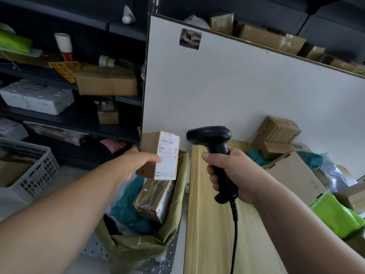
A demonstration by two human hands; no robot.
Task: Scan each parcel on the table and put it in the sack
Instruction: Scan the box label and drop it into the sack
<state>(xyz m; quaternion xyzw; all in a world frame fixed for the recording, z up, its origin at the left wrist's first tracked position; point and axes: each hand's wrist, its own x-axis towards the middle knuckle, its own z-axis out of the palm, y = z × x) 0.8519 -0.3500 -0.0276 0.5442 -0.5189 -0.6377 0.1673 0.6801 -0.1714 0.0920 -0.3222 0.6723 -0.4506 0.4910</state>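
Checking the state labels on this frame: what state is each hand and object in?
Left hand: grips the box, above the sack.
Box: upright in the hand, label side showing.
Right hand: grips the scanner handle.
Scanner: held up beside the box, cable hanging.
Sack: open, parcels inside.
Table: more piled on its right side.

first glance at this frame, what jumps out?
Centre frame, the left hand holds a small labelled box above the open green sack, with the right hand gripping a black scanner just beside it. To the right, more parcels lie piled on the wooden table.
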